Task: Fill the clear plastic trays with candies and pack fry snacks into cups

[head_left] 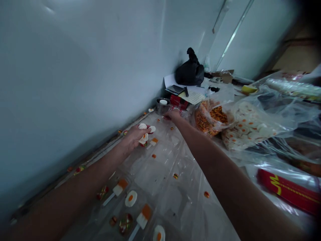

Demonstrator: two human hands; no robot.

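the left hand (138,134) is gripping fried-egg pieces (144,137); the right hand (172,115) is hovering near a metal cup (159,108). i cannot tell whether it is holding anything.

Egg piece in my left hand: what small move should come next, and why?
Perhaps lay the egg piece on the plastic sheet beside the popsicle: your left hand holds it with other white pieces, and nearer you a fried egg lies beside another popsicle.

dim, bluish | glare on wall (100,50) | plastic sheet (163,177) shiny | top right dark
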